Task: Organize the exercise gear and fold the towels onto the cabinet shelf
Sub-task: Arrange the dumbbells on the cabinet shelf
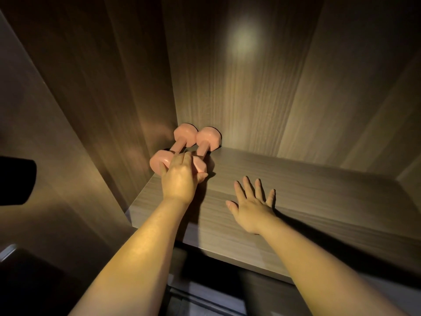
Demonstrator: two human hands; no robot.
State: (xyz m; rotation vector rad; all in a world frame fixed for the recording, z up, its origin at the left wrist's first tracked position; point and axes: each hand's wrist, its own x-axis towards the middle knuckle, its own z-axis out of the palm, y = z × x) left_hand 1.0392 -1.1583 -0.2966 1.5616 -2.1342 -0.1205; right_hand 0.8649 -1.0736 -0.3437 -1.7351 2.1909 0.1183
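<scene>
Two pink dumbbells lie side by side in the back left corner of the wooden cabinet shelf (307,197). The left dumbbell (182,135) lies against the side wall; the right dumbbell (208,140) touches it. My left hand (180,179) covers their near ends, fingers curled over the near head of the right one. My right hand (252,206) rests flat on the shelf to the right, fingers spread, holding nothing. No towels are in view.
The cabinet's left side wall (102,99) and back panel (239,87) close in the corner. The shelf stretches bare to the right of my hands. A dark object (16,181) juts in at the left edge. Below the shelf's front edge it is dark.
</scene>
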